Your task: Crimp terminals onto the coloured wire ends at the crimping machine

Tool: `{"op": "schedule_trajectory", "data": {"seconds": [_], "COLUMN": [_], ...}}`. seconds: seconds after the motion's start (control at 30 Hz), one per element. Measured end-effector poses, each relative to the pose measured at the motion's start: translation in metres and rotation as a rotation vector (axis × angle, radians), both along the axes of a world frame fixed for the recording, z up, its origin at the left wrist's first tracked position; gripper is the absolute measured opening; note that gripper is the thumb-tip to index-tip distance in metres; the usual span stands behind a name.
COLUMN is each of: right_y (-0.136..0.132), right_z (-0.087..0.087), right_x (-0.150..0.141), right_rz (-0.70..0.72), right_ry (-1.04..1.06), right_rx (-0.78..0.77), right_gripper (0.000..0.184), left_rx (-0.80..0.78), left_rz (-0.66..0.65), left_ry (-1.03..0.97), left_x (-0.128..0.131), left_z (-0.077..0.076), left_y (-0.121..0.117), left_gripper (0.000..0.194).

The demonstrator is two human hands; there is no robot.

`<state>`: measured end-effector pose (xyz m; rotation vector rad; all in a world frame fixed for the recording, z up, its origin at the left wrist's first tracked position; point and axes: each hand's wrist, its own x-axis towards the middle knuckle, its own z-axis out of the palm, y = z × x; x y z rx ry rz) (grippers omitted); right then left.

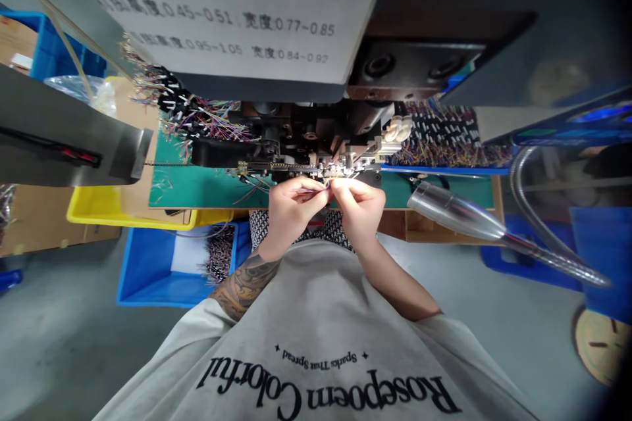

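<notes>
Both hands at the front edge of the desk, just before the working parts of the machine. Left hand: fingers closed in a pinch on thin wires. Right hand: fingers also pinched, tips meeting the left ones at the same wires; exact grip partly hidden by the knuckles.

Reason for the hold, as judged: wires this fine would bend if held far back, so gripping near the ends gives control; two hands close together probably let one steady while the other separates or aligns. Forearms come in from either side, leaving the space between them open to view.

Placement: wire bundles lie in a blue tray right of the machine, more bundles to its left, likely for short reach. Metal gooseneck stands to the right, its head aimed toward the hands, presumably a lamp. Printed sheet on the machine faces the person, probably for reading figures while seated.

Appearance of the held wires: very thin, a small bluish spot between the fingertips, brightly lit; number of strands and end condition too small to tell
</notes>
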<state>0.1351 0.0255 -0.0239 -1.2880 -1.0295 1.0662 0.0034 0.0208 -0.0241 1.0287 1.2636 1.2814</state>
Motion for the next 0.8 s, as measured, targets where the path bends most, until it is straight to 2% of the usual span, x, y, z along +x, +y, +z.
{"op": "schedule_trajectory", "data": {"seconds": [0.27, 0.57, 0.73, 0.8], "right_y": [0.005, 0.005, 0.002, 0.002], "right_z": [0.007, 0.001, 0.002, 0.003], "right_x": [-0.001, -0.003, -0.003, -0.002], "right_rz": [0.02, 0.023, 0.03, -0.009], "right_ry": [0.064, 0.059, -0.01, -0.029], "right_rx": [-0.021, -0.055, -0.011, 0.016], "right_gripper": [0.038, 0.033, 0.02, 0.022], "left_rx": [-0.004, -0.051, -0.052, -0.058], "left_rz": [0.013, 0.03, 0.041, 0.023], "left_ry": [0.027, -0.073, 0.031, 0.033], "left_x": [0.002, 0.002, 0.001, 0.001], "left_z": [0.0, -0.01, -0.007, -0.006], "left_y": [-0.002, -0.005, -0.004, -0.004], "left_gripper": [0.014, 0.018, 0.014, 0.013]}}
